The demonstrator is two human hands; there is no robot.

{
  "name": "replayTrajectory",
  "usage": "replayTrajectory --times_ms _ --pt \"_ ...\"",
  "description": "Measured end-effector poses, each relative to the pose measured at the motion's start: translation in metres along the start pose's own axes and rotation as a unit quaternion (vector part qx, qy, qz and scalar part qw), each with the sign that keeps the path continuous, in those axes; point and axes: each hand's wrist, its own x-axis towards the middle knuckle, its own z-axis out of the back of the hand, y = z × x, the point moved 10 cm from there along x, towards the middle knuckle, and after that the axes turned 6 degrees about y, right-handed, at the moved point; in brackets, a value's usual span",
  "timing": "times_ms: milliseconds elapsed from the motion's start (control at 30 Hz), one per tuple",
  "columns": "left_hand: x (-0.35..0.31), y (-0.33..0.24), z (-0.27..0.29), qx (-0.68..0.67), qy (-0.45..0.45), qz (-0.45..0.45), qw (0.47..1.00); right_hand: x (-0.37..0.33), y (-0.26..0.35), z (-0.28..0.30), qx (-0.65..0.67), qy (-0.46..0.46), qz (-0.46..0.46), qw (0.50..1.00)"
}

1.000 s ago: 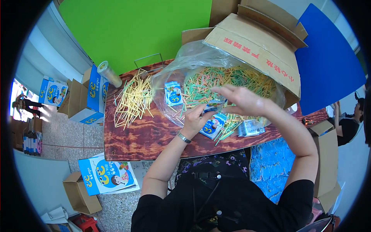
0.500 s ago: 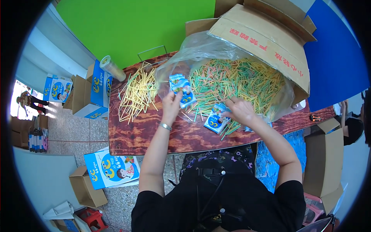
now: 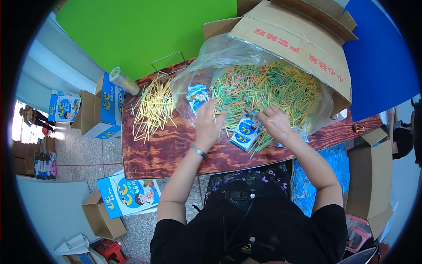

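Left packets [image 3: 197, 96] piled, left hand [image 3: 208, 125] loose beside them, fingers apart; right hand [image 3: 275, 125] at front packets [image 3: 244, 133] on worktop [image 3: 176, 156], grip unclear; many sticks [image 3: 285, 81] loose, so apparently far from done.

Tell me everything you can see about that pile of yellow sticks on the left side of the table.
The pile of yellow sticks is a loose heap of thin, straight, pale yellow pieces, crossing at many angles, with strays poking out around the edges. Their material is unclear. It rests on the red-brown wood-grain table, left of the clear plastic liner; whether they touch is unclear. A wire frame stands at its far end. The left hand is to its right, not touching it.
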Motion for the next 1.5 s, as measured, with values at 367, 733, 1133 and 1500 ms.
replayTrajectory --times_ms 367,733,1133,1500 --pt "-0.023 -0.032 -0.086 -0.406 0.230 0.144 0.873 0.005 -0.009 0.019 0.406 0.050 -0.129 0.903" --pt "-0.014 -0.027 -0.062 -0.317 0.161 0.129 0.926 0.064 -0.156 0.005 0.036 0.023 -0.184 0.982" --pt "-0.021 -0.038 -0.055 -0.322 0.158 0.129 0.924 0.096 -0.213 -0.036 0.029 -0.097 -0.276 0.956" --pt "-0.026 -0.031 -0.061 -0.306 0.171 0.123 0.928 0.069 -0.164 -0.010 -0.012 0.097 -0.137 0.986"
